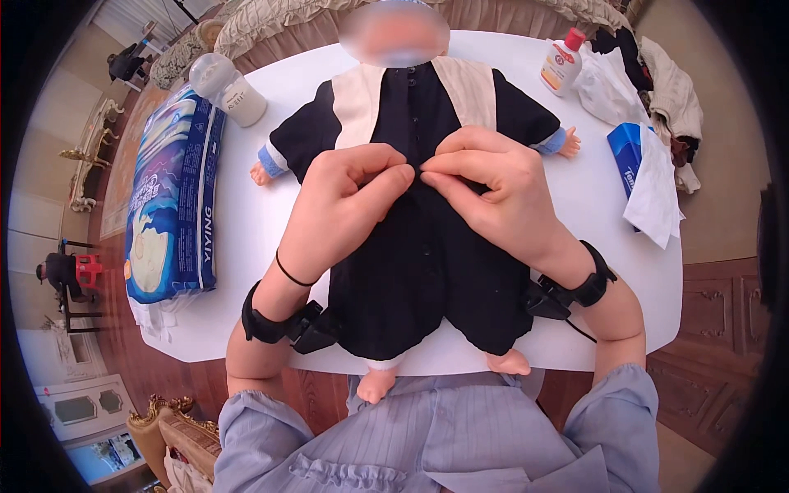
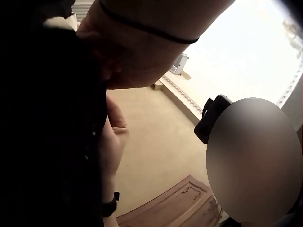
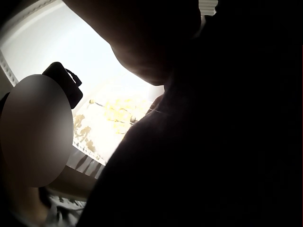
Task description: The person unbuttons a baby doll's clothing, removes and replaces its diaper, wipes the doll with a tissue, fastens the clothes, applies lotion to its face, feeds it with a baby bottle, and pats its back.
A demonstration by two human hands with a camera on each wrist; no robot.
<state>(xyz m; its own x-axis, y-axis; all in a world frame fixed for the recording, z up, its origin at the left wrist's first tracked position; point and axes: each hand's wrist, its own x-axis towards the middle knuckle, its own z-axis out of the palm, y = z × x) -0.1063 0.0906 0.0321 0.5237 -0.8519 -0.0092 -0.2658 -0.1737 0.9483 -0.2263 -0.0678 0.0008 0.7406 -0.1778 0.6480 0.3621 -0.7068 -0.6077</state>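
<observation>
A doll lies on its back in a black outfit [image 1: 394, 271] with cream front panels [image 1: 358, 103] and a row of small buttons down the middle. Over the chest, the left hand [image 1: 349, 201] pinches the outfit's front edge between thumb and index finger. Close beside it, the right hand [image 1: 497, 189] pinches the same centre line, the fingertips of both nearly meeting. Whatever lies between the fingertips is too small to tell. In the left wrist view the left hand [image 2: 137, 52] shows above dark cloth; the right wrist view is mostly dark, its hand [image 3: 142, 42] in shadow.
On the white table [image 1: 255, 238], a blue diaper pack [image 1: 173, 197] and a bottle [image 1: 242, 101] stand left. At the right are a red-capped bottle [image 1: 562, 64], a plastic bag [image 1: 610, 89] and a blue tissue pack [image 1: 629, 160] with white tissue. The doll's feet reach the near edge.
</observation>
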